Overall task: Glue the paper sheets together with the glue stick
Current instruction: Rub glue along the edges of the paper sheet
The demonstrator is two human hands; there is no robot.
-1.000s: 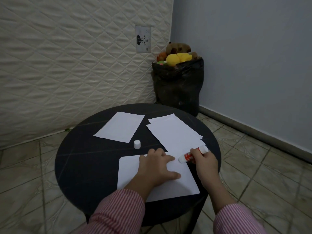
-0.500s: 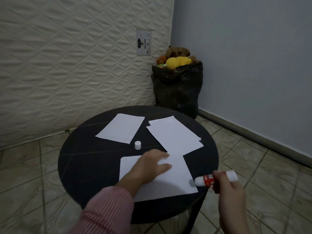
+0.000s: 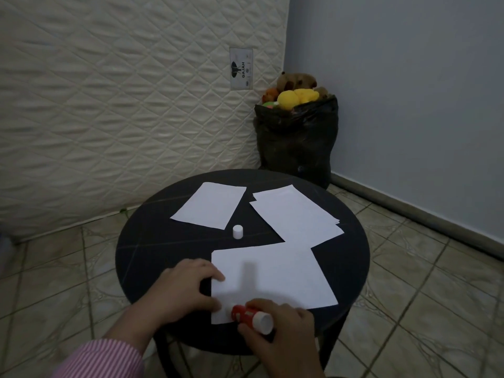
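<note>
A white paper sheet (image 3: 275,276) lies at the near side of the round black table (image 3: 163,249). My left hand (image 3: 185,287) rests on its left edge, fingertips pressing the paper. My right hand (image 3: 283,336) grips the red-and-white glue stick (image 3: 251,317), which lies nearly flat with its tip on the sheet's near left corner. The stick's white cap (image 3: 237,231) stands upright in the table's middle. Another single sheet (image 3: 210,204) lies at the far left, and a small stack of sheets (image 3: 296,214) at the far right.
A quilted mattress (image 3: 109,105) leans against the wall behind the table. A black bag (image 3: 297,143) stuffed with soft toys stands in the corner by the blue wall. Tiled floor surrounds the table.
My right hand brought the glue stick from beyond the sheet's right edge to its near left corner. My left hand slid from the sheet's upper middle to its left edge.
</note>
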